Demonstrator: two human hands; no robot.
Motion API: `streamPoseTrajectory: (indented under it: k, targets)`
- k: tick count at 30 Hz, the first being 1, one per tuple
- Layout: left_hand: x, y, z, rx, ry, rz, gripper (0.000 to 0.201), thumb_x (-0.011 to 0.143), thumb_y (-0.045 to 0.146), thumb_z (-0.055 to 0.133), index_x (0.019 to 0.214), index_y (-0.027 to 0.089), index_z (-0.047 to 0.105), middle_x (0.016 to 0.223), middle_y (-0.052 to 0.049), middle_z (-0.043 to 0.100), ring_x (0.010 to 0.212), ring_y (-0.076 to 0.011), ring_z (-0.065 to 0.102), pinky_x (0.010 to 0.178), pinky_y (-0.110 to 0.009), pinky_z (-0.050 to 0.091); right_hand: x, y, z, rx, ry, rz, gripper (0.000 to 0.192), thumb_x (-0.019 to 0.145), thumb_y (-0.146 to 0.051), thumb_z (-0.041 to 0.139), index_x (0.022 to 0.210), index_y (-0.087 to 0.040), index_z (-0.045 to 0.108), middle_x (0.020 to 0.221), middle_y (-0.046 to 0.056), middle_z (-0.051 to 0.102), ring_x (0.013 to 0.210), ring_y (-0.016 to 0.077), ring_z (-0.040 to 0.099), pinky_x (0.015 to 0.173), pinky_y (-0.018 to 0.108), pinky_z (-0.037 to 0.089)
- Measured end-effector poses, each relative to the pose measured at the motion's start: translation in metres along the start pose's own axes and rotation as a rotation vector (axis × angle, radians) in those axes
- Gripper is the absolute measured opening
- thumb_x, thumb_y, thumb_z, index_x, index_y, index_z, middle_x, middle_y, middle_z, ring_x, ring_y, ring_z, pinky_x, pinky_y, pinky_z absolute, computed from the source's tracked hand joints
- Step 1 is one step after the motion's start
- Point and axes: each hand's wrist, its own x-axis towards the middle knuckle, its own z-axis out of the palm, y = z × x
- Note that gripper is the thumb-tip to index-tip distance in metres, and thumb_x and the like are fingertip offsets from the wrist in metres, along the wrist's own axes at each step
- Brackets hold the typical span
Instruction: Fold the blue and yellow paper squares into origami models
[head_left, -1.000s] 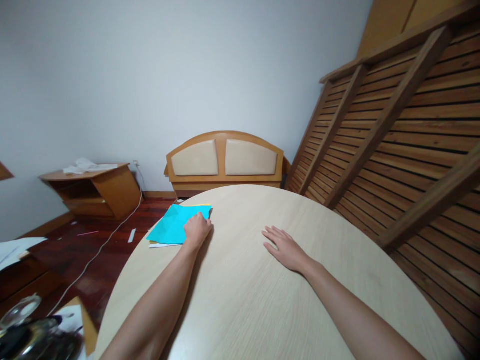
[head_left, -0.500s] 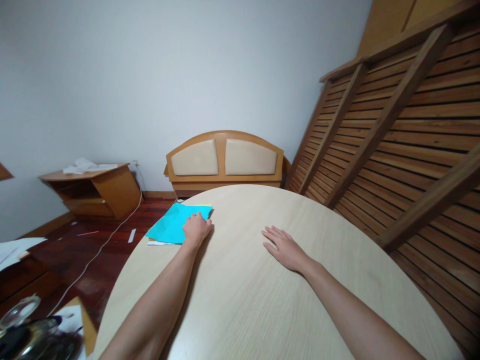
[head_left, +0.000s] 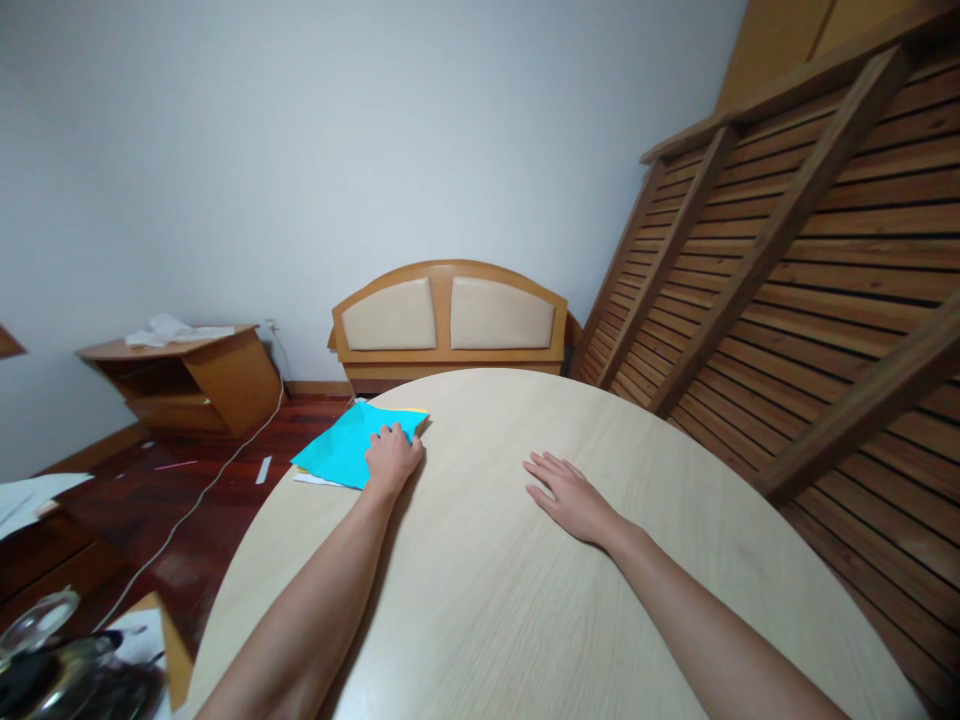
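Observation:
A stack of coloured paper lies at the far left of the round wooden table point(head_left: 480, 600), with a bright blue sheet point(head_left: 336, 447) on top and edges of yellow and white paper peeking out beneath. My left hand point(head_left: 391, 458) rests on the right part of the stack, its fingers curled and its thumb at the sheet's right edge; it grips the blue paper there, though the fingertips are partly hidden. My right hand point(head_left: 571, 500) lies flat on the bare tabletop right of centre, fingers stretched out, apart from the paper and holding nothing.
A padded headboard point(head_left: 450, 312) stands against the wall behind the table. Wooden slatted panels point(head_left: 795, 250) lean on the right. To the left are a low cabinet point(head_left: 225, 385) with papers on top, a white cable point(head_left: 217, 480) on the floor, and a glass pot point(head_left: 67, 670).
The blue paper has turned slightly under my left hand, its right corner shifting a little to the right. The right hand has stayed in place.

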Motion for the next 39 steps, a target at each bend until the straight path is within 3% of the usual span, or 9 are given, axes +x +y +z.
streamPoseTrajectory:
  k: [8,14,22,26,29,33,36,39]
  targets:
    - [0.0,-0.001,-0.001,-0.011,-0.015,0.006,0.045,0.097,0.038,0.034,0.112,0.01,0.067,0.12,-0.021,0.063,0.114,-0.0358,0.055,0.084,-0.042,0.05,0.0,-0.002,-0.001,-0.007,-0.01,0.003,0.056,0.099,-0.049,0.037,0.146,-0.019,0.048,0.156,0.007,0.039,0.147,0.0258,0.028,0.12,0.045,0.02]
    - [-0.001,-0.001,-0.002,0.0,-0.012,0.034,0.047,0.094,0.047,0.042,0.114,0.014,0.068,0.12,-0.02,0.062,0.114,-0.0374,0.054,0.083,-0.043,0.05,0.0,-0.001,0.0,-0.001,-0.007,0.004,0.056,0.099,-0.049,0.037,0.146,-0.019,0.048,0.156,0.007,0.038,0.147,0.0261,0.027,0.121,0.045,0.02]
    - [-0.001,-0.002,-0.004,0.016,0.0,0.047,0.042,0.098,0.027,0.034,0.103,0.011,0.073,0.113,-0.019,0.066,0.108,-0.0344,0.059,0.079,-0.04,0.052,0.0,-0.002,-0.001,-0.002,-0.008,0.007,0.056,0.099,-0.048,0.037,0.145,-0.019,0.048,0.157,0.008,0.038,0.147,0.0265,0.028,0.12,0.046,0.02]
    - [-0.002,0.001,-0.008,0.031,0.056,0.101,0.039,0.099,0.022,0.033,0.11,0.012,0.07,0.134,-0.018,0.057,0.122,-0.0336,0.052,0.087,-0.041,0.05,0.0,-0.001,0.0,0.009,-0.003,0.005,0.056,0.099,-0.048,0.038,0.145,-0.019,0.049,0.157,0.008,0.038,0.147,0.0261,0.028,0.12,0.046,0.02]
    - [-0.008,0.014,-0.013,0.051,0.171,0.209,0.04,0.099,0.021,0.033,0.121,0.012,0.065,0.152,-0.015,0.041,0.137,-0.0342,0.038,0.095,-0.043,0.048,0.0,-0.001,0.001,0.036,0.009,0.002,0.055,0.098,-0.048,0.04,0.144,-0.019,0.05,0.156,0.008,0.039,0.147,0.0269,0.028,0.12,0.047,0.019]
    - [-0.035,0.044,-0.018,0.016,0.193,0.404,0.04,0.099,0.023,0.035,0.129,0.01,0.059,0.155,-0.016,0.038,0.142,-0.0348,0.033,0.102,-0.045,0.044,0.002,0.002,0.004,0.221,0.144,0.016,0.051,0.095,-0.048,0.047,0.136,-0.019,0.057,0.147,0.011,0.052,0.139,0.0274,0.042,0.118,0.046,0.027]
    - [-0.069,0.068,-0.019,-0.055,0.094,0.637,0.04,0.1,0.024,0.036,0.13,0.01,0.058,0.155,-0.014,0.038,0.144,-0.0336,0.031,0.106,-0.045,0.043,0.008,0.012,0.005,0.544,0.371,0.125,0.046,0.095,-0.051,0.047,0.125,-0.02,0.061,0.132,0.012,0.064,0.122,0.0248,0.059,0.108,0.042,0.042]
    - [-0.103,0.083,-0.018,-0.167,-0.042,0.885,0.039,0.1,0.026,0.036,0.129,0.011,0.058,0.153,-0.015,0.041,0.142,-0.0345,0.035,0.109,-0.048,0.041,0.014,0.033,0.003,0.765,0.591,0.243,0.048,0.094,-0.059,0.042,0.114,-0.02,0.063,0.117,0.012,0.071,0.111,0.0254,0.065,0.101,0.044,0.048]
